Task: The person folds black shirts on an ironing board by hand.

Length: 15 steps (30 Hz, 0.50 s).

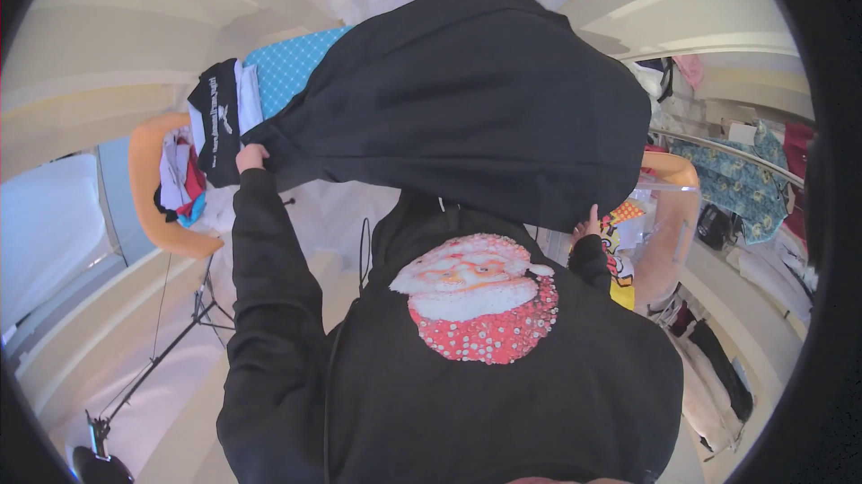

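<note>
A large black garment [467, 98] is spread out over a blue patterned ironing board [285, 66]. My left hand [250, 157] grips the garment's left edge. My right hand [588, 224] holds its lower right edge, partly hidden under the cloth. Both arms are in black sleeves. My own black top with a red and white sequined face [476, 295] fills the lower middle of the view.
A folded black and white shirt [218, 116] lies on the board's left end. An orange basket [162, 188] with mixed clothes stands at left. Another orange basket [669, 215] and colourful clothes are at right. A tripod stand [153, 358] is on the floor at lower left.
</note>
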{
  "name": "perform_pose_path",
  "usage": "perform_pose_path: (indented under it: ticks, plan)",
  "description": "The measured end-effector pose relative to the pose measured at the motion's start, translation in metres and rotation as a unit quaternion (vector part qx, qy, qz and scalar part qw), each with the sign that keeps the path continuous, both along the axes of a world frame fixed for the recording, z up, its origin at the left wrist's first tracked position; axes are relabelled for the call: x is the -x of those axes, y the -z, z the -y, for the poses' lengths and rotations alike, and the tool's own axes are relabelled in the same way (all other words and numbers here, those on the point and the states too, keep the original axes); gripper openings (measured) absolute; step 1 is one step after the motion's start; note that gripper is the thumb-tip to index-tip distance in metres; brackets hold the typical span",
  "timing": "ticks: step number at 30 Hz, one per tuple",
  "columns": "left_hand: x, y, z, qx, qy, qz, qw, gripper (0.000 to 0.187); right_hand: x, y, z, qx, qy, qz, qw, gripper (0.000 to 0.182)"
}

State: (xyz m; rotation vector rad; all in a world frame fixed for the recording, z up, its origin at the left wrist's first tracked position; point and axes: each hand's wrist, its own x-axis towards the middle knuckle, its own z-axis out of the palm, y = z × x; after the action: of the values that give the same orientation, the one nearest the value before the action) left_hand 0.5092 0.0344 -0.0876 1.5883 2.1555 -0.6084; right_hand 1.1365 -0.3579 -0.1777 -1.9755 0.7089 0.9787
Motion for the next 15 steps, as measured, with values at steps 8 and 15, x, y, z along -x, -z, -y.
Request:
perform_pose_path:
  ticks: [8, 15]
  plan:
    - [0.009, 0.000, 0.019, -0.050, 0.073, -0.014, 0.996, 0.015, -0.013, 0.018, -0.005, 0.031, 0.158, -0.011, 0.987, 0.058]
    - [-0.056, -0.048, 0.066, -0.290, -0.372, 0.202, 0.858, 0.043, -0.027, 0.017, 0.017, -0.206, 0.288, -0.096, 0.930, 0.047]
